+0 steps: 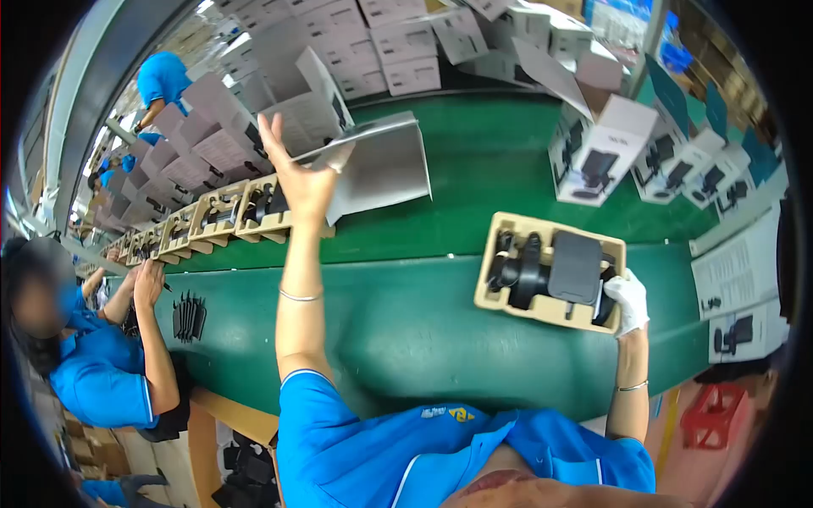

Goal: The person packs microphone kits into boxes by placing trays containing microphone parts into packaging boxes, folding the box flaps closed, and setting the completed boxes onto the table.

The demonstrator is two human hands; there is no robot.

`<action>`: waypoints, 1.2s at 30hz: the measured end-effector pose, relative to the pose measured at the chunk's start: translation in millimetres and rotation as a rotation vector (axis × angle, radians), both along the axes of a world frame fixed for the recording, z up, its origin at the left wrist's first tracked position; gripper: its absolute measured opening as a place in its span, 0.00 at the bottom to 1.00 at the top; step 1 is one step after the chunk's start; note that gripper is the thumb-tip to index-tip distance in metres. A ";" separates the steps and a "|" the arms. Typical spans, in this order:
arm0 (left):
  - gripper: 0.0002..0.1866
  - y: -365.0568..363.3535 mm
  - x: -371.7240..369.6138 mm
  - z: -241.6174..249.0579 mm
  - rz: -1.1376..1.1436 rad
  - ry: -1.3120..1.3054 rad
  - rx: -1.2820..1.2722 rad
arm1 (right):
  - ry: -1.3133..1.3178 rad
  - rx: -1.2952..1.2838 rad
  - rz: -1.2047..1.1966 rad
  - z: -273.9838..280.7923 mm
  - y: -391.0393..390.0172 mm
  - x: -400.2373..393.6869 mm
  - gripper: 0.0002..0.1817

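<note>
Tan tray w/ blk parts is gripped at R rim by gloved R hand. Far L, opened carton is flanked by spread L hand; contact can't be told.

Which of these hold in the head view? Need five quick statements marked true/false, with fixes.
1. The white-gloved right hand is at one end of a molded-pulp tray. True.
2. That tray is empty. False: it holds black parts, including a flat rectangular piece.
3. The left hand is down on that tray. False: it is raised beside an open carton.
4. The worktable is green. True.
5. The co-worker at left wears a red shirt. False: the shirt is blue.
</note>
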State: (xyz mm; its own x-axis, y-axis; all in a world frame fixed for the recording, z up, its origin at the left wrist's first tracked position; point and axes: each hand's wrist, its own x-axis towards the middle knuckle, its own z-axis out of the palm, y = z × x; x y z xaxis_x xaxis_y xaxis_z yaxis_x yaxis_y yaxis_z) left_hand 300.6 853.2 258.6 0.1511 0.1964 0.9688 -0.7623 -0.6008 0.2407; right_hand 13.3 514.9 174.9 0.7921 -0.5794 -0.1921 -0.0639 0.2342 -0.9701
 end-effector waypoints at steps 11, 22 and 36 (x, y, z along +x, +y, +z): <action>0.10 -8.6 -36.5 -51.9 -0.368 0.878 0.568 | -0.208 -0.972 -0.134 -84.3 -78.5 -19.8 0.15; 0.19 -91.8 -125.7 -81.5 -0.777 1.131 -0.240 | -0.014 -1.164 -0.701 -86.3 25.5 -106.5 0.18; 0.21 -80.3 -134.4 -88.3 -0.886 0.985 0.170 | -0.284 -0.261 -0.472 -139.2 19.2 -92.0 0.15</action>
